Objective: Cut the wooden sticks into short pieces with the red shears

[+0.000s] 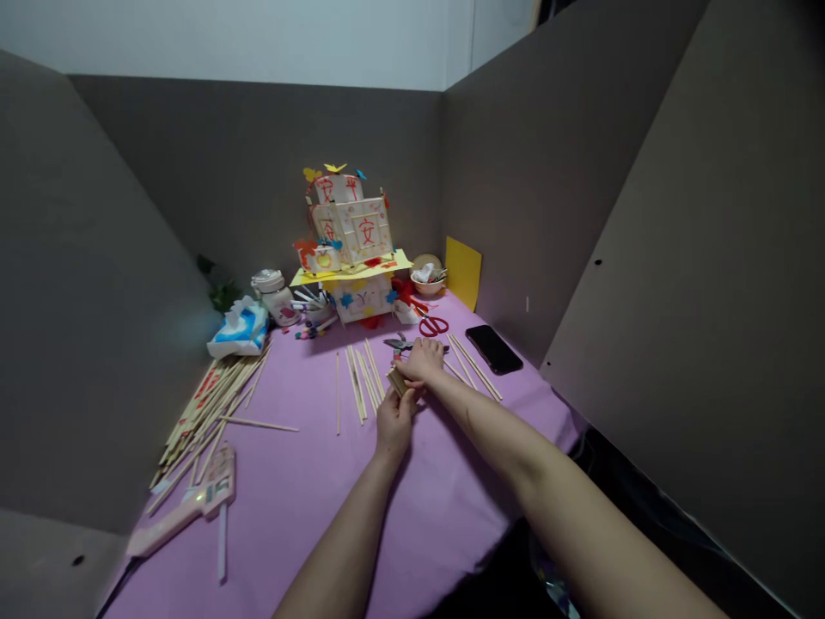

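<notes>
My left hand (pixel 394 421) is closed around a short bundle of wooden sticks (pixel 397 381) in the middle of the purple table (pixel 309 499). My right hand (pixel 422 358) rests just beyond it, fingers curled over the far end of the same bundle. Right behind my right hand lie small cutting pliers (pixel 398 343). Loose wooden sticks (pixel 361 378) lie in a row to the left of my hands. More sticks (pixel 475 367) lie to the right.
A paper lantern model (pixel 351 249) stands at the back. Red scissors (pixel 433 324), a black phone (pixel 493 348), a bowl (pixel 428 277), a yellow card (pixel 462 271), a tissue pack (pixel 240 331), a stick pile (pixel 206 413) and a glue gun (pixel 186 507) surround it. Grey partitions enclose the table.
</notes>
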{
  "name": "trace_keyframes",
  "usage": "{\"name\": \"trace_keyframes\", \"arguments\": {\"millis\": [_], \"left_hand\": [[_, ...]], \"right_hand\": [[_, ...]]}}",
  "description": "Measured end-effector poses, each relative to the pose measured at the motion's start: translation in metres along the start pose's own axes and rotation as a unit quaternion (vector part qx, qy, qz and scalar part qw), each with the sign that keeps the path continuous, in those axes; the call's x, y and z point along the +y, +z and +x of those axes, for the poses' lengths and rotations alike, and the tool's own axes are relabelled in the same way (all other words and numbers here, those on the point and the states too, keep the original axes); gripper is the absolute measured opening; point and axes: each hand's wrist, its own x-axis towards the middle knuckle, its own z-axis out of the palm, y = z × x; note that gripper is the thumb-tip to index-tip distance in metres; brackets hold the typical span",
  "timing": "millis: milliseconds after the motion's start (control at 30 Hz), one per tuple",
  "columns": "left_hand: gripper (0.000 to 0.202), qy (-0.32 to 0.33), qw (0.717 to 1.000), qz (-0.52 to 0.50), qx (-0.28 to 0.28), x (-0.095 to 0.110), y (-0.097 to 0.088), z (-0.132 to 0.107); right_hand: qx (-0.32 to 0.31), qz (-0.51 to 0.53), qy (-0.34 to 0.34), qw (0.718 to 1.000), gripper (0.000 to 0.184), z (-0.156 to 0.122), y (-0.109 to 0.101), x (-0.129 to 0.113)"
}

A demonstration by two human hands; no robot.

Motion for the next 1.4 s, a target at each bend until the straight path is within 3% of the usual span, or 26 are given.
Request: {"name": "trace_keyframes", "arguments": {"millis": [67, 167, 267, 367, 567, 767, 867, 967, 1067, 1233, 1400], "left_hand": [[0.034, -0.013, 1.0, -0.006, 0.0, 0.0, 0.0, 0.0], [0.033, -0.016, 1.0, -0.013, 0.0, -0.001, 0.0, -0.001], [0.033, -0.005, 1.0, -0.011, -0.005, -0.006, 0.0, 0.0], [0.032, -0.002, 1.0, -0.014, -0.004, -0.009, 0.0, 0.001], [0.031, 0.005, 1.0, -0.015, -0.005, -0.009, 0.0, -0.001], [0.031, -0.003, 1.0, -0.023, -0.008, -0.005, 0.001, -0.001], [0.029, -0.011, 0.999, -0.026, -0.014, -0.006, 0.002, 0.0], [0.029, -0.024, 0.999, -0.04, -0.009, -0.007, 0.002, 0.0], [0.029, -0.024, 0.999, -0.041, -0.011, -0.005, 0.002, 0.0], [0.029, 0.0, 1.0, 0.022, -0.021, -0.002, 0.0, 0.004], [0.031, 0.022, 0.997, 0.079, -0.011, -0.005, -0.002, 0.011]], "right_hand": [[0.013, -0.001, -0.005, 1.0, 0.072, 0.004, -0.008, 0.008], [0.016, -0.007, -0.02, 1.0, 0.053, 0.01, -0.034, 0.035], [-0.028, -0.03, -0.013, 0.999, 0.034, 0.006, -0.057, 0.072], [-0.085, -0.055, -0.01, 0.995, 0.024, -0.008, -0.062, 0.096], [-0.136, -0.058, -0.012, 0.989, 0.02, -0.034, -0.052, 0.091], [-0.243, 0.039, -0.05, 0.968, 0.014, -0.055, -0.08, 0.11], [-0.202, 0.204, -0.076, 0.955, 0.013, -0.069, -0.084, 0.117], [-0.07, 0.399, -0.125, 0.906, 0.014, -0.077, -0.076, 0.108], [0.021, 0.445, -0.173, 0.878, 0.017, -0.078, -0.064, 0.088], [-0.01, 0.456, -0.207, 0.865, 0.014, -0.08, -0.051, 0.061], [-0.023, 0.475, -0.205, 0.856, 0.012, -0.084, -0.037, 0.057]]}}
